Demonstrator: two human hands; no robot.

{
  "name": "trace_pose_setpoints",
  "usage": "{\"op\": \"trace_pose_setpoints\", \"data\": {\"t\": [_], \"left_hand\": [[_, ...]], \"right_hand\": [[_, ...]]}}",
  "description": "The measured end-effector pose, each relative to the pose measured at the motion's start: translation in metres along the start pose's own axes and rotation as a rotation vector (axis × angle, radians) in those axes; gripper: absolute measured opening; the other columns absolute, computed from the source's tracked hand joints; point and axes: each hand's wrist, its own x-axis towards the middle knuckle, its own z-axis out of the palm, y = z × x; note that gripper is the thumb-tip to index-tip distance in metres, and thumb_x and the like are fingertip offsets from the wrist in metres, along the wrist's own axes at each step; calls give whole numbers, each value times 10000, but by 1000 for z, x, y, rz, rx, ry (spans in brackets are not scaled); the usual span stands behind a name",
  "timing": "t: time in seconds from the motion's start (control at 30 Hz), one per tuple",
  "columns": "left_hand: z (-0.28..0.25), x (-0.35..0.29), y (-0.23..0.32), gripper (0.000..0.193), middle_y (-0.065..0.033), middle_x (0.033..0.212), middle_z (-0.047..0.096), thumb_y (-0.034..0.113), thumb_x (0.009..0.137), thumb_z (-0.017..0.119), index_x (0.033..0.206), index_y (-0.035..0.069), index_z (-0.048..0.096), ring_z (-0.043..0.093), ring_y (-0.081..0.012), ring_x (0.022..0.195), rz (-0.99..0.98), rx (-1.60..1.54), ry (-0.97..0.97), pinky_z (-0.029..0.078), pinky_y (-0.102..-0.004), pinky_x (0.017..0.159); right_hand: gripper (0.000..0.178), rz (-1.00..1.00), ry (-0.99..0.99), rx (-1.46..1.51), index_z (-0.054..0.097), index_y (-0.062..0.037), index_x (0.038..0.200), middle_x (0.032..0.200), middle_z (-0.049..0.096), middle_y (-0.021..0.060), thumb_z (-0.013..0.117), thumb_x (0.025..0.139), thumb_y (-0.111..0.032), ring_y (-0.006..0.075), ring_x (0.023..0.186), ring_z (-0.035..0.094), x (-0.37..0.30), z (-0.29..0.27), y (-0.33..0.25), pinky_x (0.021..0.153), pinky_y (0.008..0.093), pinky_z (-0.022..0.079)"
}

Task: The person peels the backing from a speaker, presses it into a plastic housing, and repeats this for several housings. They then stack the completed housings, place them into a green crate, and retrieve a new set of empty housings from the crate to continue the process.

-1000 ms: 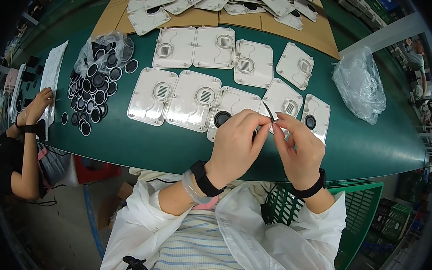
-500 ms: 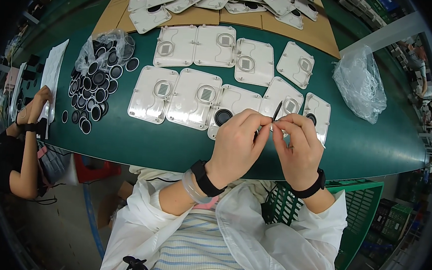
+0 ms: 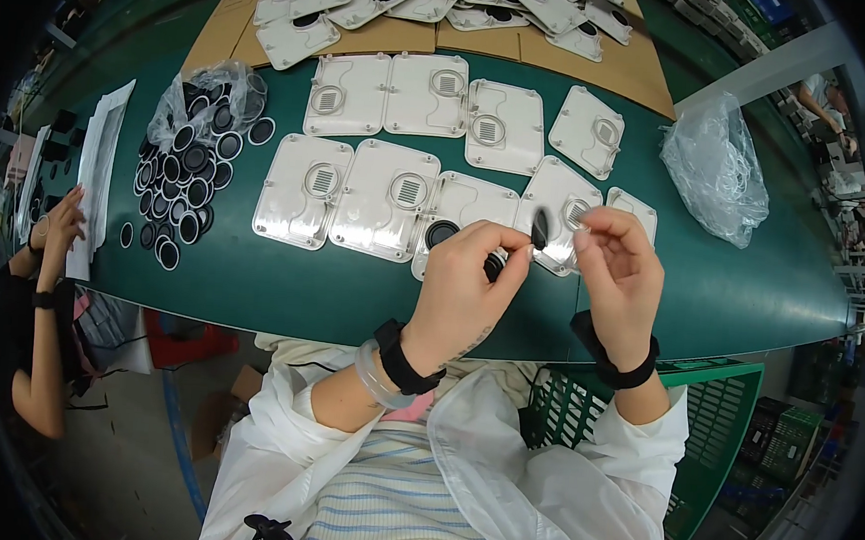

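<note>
My left hand [image 3: 470, 278] pinches a thin black round pad [image 3: 541, 229] by its lower edge, in front of the white panels. Another black disc with a pale rim [image 3: 494, 265] is tucked in the same hand's curled fingers. My right hand [image 3: 621, 268] is just to the right, apart from the pad, with thumb and forefinger drawn close. Whatever lies between those fingertips, if anything, is too small to make out. Behind my hands, a white panel [image 3: 558, 194] lies with its round grille upward. On the panel left of it sits a black disc [image 3: 442, 235].
White panels [image 3: 298, 185] lie in two rows on the green table [image 3: 351, 294]. More are heaped on cardboard [image 3: 398, 39] at the back. Black discs [image 3: 194, 160] spill from a plastic bag at left; another clear bag [image 3: 717, 170] lies right. A co-worker's hand [image 3: 63, 219] is far left.
My right hand has moved right, away from the black pad it was touching. The pad stays in my left hand, now turned to show more of its face. The co-worker's hand has moved down.
</note>
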Motion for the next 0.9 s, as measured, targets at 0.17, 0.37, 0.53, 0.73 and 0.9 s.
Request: {"op": "trace_pose_setpoints", "data": {"t": [0.17, 0.37, 0.53, 0.73, 0.9], "left_hand": [[0, -2, 2, 79, -100, 782, 641, 52, 834, 648, 881, -11, 641, 578, -163, 620, -45, -7, -15, 442, -265, 556], [5, 0, 2, 91, -104, 770, 644, 75, 848, 641, 884, -9, 644, 583, -163, 640, -83, 73, -161, 447, -281, 591], [-3, -8, -14, 127, -52, 725, 627, 95, 867, 640, 875, -31, 641, 501, -77, 614, -174, 35, -241, 381, -242, 540], [-7, -4, 11, 137, 11, 717, 599, 150, 892, 638, 869, 16, 624, 427, -9, 567, -447, -154, -399, 286, -177, 447], [-16, -6, 9, 120, 12, 727, 577, 154, 907, 617, 873, 39, 602, 398, -10, 552, -594, -367, -410, 250, -159, 426]], "right_hand": [[326, -80, -55, 251, 550, 5, 1069, 1155, 514, 109, 633, 779, 129, 164, 994, 559, 0, 16, -8, 814, 255, 483], [277, -158, -115, 65, 584, -30, 1006, 1164, 496, 106, 572, 775, 122, 173, 1052, 536, -3, 4, 0, 830, 260, 482], [217, -107, -289, 173, 616, -33, 918, 1132, 522, 80, 543, 748, 80, 165, 1014, 546, 4, 3, 1, 796, 255, 471], [231, 192, -432, 887, 619, -61, 946, 1067, 546, 106, 572, 767, 77, 180, 962, 541, 5, -20, 4, 728, 252, 458], [247, 382, -483, 1346, 611, -69, 984, 1041, 559, 115, 633, 768, 48, 159, 924, 529, 4, -35, 3, 650, 246, 419]]}}
